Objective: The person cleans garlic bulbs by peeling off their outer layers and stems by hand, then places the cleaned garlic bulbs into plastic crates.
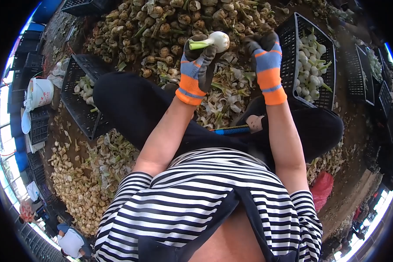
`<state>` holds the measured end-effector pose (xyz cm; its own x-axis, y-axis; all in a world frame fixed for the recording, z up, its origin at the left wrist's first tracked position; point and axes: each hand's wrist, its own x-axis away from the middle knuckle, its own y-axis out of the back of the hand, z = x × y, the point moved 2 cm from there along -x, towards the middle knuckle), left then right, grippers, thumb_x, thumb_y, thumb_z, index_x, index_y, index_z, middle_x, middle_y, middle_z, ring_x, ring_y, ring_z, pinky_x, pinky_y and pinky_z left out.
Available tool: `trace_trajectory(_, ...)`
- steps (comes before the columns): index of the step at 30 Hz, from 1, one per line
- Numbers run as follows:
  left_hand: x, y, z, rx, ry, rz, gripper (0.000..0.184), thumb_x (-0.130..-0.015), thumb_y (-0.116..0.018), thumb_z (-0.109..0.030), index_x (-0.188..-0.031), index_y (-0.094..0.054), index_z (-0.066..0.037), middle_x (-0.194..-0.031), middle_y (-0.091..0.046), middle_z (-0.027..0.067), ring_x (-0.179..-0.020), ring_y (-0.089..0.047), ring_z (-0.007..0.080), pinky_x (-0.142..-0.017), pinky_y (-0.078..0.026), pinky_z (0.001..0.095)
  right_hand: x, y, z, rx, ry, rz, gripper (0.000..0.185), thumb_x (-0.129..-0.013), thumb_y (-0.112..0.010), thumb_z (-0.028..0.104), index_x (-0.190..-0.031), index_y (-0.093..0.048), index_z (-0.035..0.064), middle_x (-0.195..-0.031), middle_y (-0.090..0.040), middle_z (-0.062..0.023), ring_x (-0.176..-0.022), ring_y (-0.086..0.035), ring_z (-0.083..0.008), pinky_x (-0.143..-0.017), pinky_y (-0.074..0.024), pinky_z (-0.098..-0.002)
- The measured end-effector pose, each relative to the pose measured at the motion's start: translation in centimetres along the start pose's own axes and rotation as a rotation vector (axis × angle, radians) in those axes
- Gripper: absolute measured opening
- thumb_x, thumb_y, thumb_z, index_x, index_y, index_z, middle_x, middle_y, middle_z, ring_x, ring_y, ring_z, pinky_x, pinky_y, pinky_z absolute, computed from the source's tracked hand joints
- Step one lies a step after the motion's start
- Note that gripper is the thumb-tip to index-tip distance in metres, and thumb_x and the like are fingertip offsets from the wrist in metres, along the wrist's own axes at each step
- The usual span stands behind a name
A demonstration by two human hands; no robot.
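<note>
White bulb (222, 41), likely firm and slick: your left hand (195, 65) pinches its neck (211, 41), the best hold; right hand's (267, 59) fingers curl, grip unclear.

Nothing legible, only blurred red print (46, 93) on white bucket (37, 91)

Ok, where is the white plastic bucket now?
In the head view, the bucket is at the far left, beside black plastic crates, beyond the person's left knee.
</note>
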<state>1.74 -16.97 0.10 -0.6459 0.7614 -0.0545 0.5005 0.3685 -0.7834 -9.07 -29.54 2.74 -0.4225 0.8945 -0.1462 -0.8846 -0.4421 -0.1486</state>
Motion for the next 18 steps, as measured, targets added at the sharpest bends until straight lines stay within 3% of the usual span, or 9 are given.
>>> trace_trajectory(2,-0.2,0.1,0.1,-0.331,-0.133,0.017,0.038,-0.077,-0.064,0.002,-0.11,-0.049,-0.008,-0.111,-0.054,0.01,-0.102,-0.054,0.0221,-0.09,-0.046,0.0347,1.3,-1.1,1.9,-0.045,-0.064,0.192,0.042,-0.071,-0.066,-0.005,-0.107,-0.046,-0.0021,-0.092,-0.061,-0.0132,-0.083,-0.059,-0.017,-0.073,-0.0504,-0.0276)
trace_trajectory(5,-1.2,-0.4,0.1,-0.556,-0.431,0.127,0.045,-0.073,-0.064,0.006,-0.114,-0.047,-0.004,-0.113,-0.053,0.0107,-0.103,-0.053,0.0206,-0.09,-0.046,0.0327,2.0,-2.0,2.4,-0.242,-0.11,0.312,0.057,-0.07,-0.067,-0.006,-0.121,-0.042,-0.0006,-0.102,-0.058,-0.0133,-0.089,-0.058,-0.0186,-0.077,-0.0498,-0.0272)
trace_trajectory(6,-1.0,-0.4,0.2,-0.506,-0.363,0.069,0.051,-0.068,-0.07,0.001,-0.113,-0.046,-0.001,-0.112,-0.052,0.0104,-0.099,-0.054,0.0194,-0.086,-0.046,0.0312,2.0,-1.9,2.1,-0.157,-0.078,0.354,0.058,-0.071,-0.067,-0.006,-0.123,-0.042,0.0006,-0.109,-0.056,-0.0121,-0.095,-0.056,-0.0174,-0.079,-0.0492,-0.0281)
trace_trajectory(9,-0.8,-1.4,-0.4,-0.674,-0.402,0.107,0.053,-0.068,-0.068,0.003,-0.115,-0.045,-0.002,-0.113,-0.052,0.0104,-0.102,-0.053,0.0178,-0.087,-0.046,0.0305,3.7,-2.7,3.3,-0.259,-0.105,0.441,0.055,-0.073,-0.066,-0.005,-0.122,-0.043,0.0002,-0.113,-0.055,-0.0108,-0.099,-0.054,-0.0157,-0.081,-0.0484,-0.0297)
trace_trajectory(13,0.1,-4.1,-1.7,-1.127,-0.585,0.146,0.042,-0.066,-0.069,-0.004,-0.106,-0.055,-0.003,-0.106,-0.056,0.0101,-0.093,-0.055,0.0202,-0.085,-0.045,0.0307,3.4,-1.0,2.1,-0.472,-0.382,0.311,0.035,-0.078,-0.063,0.005,-0.112,-0.054,0.0021,-0.102,-0.061,-0.0075,-0.09,-0.057,-0.014,-0.078,-0.048,-0.0287)
trace_trajectory(14,-0.2,-4.3,-2.1,-1.228,-0.688,0.197,0.037,-0.065,-0.07,-0.007,-0.1,-0.059,-0.004,-0.099,-0.058,0.0107,-0.089,-0.055,0.0246,-0.083,-0.044,0.0327,3.6,-1.2,2.9,-0.433,-0.364,0.296,0.029,-0.079,-0.062,0.008,-0.108,-0.057,0.0046,-0.095,-0.063,-0.0049,-0.085,-0.058,-0.0131,-0.075,-0.0475,-0.0268)
trace_trajectory(16,-0.1,-4.1,-1.3,-1.059,-0.515,0.143,0.034,-0.066,-0.07,-0.01,-0.099,-0.06,-0.006,-0.095,-0.059,0.0114,-0.09,-0.055,0.0297,-0.081,-0.044,0.0356,3.2,-1.2,3.1,-0.168,-0.109,0.307,0.018,-0.078,-0.062,0.006,-0.096,-0.06,0.0038,-0.089,-0.062,-0.0026,-0.081,-0.056,-0.0111,-0.072,-0.047,-0.0264)
trace_trajectory(17,-0.1,-3.6,-0.9,-1.156,-0.6,0.165,0.034,-0.067,-0.07,-0.01,-0.099,-0.06,-0.006,-0.097,-0.059,0.0115,-0.089,-0.055,0.0293,-0.08,-0.045,0.0365,3.1,-1.3,3.7,-0.219,-0.084,0.279,0.015,-0.076,-0.065,0.005,-0.091,-0.06,0.0035,-0.086,-0.062,-0.002,-0.079,-0.056,-0.0105,-0.072,-0.0469,-0.0264)
trace_trajectory(18,-0.1,-4.2,-0.9,-1.259,-0.544,0.176,0.036,-0.068,-0.074,-0.012,-0.099,-0.058,-0.004,-0.102,-0.056,0.0085,-0.094,-0.055,0.0197,-0.083,-0.046,0.0308,2.9,-1.2,3.1,-0.239,-0.108,0.231,0.019,-0.073,-0.067,0.003,-0.09,-0.06,0.0033,-0.084,-0.062,-0.002,-0.078,-0.055,-0.01,-0.071,-0.0472,-0.0261)
